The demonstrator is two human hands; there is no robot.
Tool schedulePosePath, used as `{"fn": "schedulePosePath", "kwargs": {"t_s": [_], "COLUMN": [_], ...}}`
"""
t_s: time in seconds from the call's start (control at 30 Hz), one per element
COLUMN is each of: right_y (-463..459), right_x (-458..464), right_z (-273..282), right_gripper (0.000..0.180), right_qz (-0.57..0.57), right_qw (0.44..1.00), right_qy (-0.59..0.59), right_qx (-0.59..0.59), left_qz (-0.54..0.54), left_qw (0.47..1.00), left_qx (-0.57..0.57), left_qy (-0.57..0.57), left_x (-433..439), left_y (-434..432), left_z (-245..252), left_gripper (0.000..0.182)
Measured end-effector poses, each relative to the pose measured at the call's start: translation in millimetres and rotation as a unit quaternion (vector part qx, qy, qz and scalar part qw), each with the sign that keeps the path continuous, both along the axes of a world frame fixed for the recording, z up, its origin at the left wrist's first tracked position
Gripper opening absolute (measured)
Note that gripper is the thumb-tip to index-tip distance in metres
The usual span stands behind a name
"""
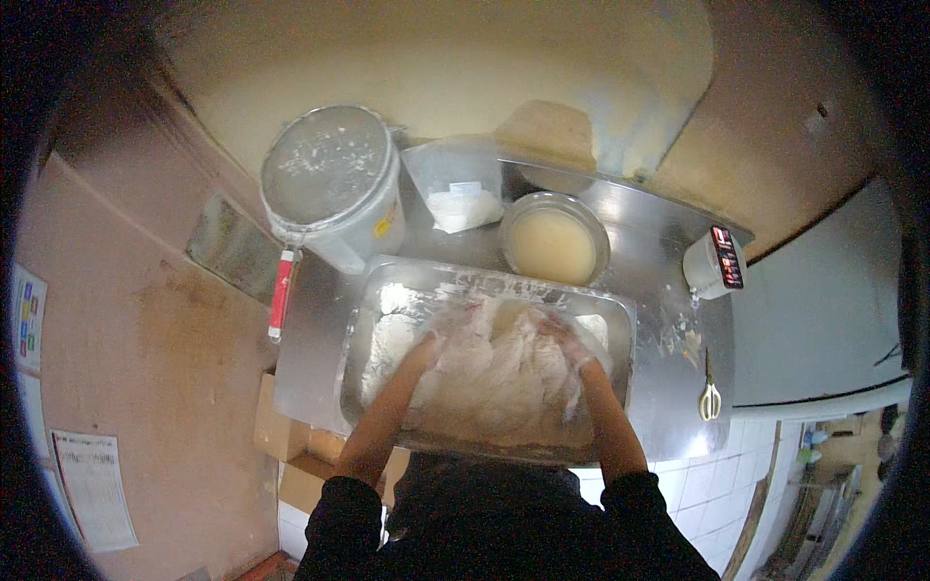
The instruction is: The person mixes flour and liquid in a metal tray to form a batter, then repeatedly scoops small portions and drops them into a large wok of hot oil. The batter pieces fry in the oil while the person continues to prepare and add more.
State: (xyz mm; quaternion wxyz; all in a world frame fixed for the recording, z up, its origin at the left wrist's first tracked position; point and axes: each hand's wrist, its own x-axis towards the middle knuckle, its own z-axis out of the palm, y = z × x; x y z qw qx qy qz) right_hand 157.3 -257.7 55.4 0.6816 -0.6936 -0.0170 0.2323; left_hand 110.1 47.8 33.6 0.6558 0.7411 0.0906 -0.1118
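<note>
A deep rectangular metal tray (631, 348) lies before me with a heap of white flour (494, 392) in it. My left hand (450, 323) reaches into the left part of the heap, blurred and partly whitened. On the other side my right hand (567, 341) touches the flour, its fingers angled inward. Both hands seem to wear thin clear gloves. Between them a pale yellowish piece (512, 319) shows among the flour; blur hides what it is. Whether either hand grips anything is not visible.
Behind the tray stand a white bucket (363, 240) topped by a red-handled sieve (327, 167), a plastic bag of white powder (465, 207) and a bowl of pale liquid (554, 247). Rightward are a phone (726, 258) against a white container (701, 272) and scissors (709, 396). Cardboard boxes (309, 479) sit lower left.
</note>
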Motion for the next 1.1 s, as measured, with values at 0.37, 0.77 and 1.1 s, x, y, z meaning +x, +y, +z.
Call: {"fn": "schedulePosePath", "kwargs": {"t_s": [0.37, 0.77, 1.1], "right_y": [6, 57, 10], "right_x": [1, -30, -26], "right_z": [84, 31, 103], "right_gripper": [0.070, 0.097, 0.099], "right_qz": [0.377, 0.318, 0.447], "right_qw": [0.898, 0.930, 0.815], "right_qy": [-0.072, 0.050, -0.221], "right_qx": [-0.213, -0.180, -0.297], "left_qz": [-0.185, -0.116, -0.224], "left_qw": [0.960, 0.972, 0.958], "left_qx": [0.183, 0.161, 0.143], "left_qy": [0.106, 0.127, 0.110], "left_x": [-96, -112, -70], "left_y": [107, -6, 90], "left_z": [55, 10, 64], "left_gripper": [0.045, 0.048, 0.051]}}
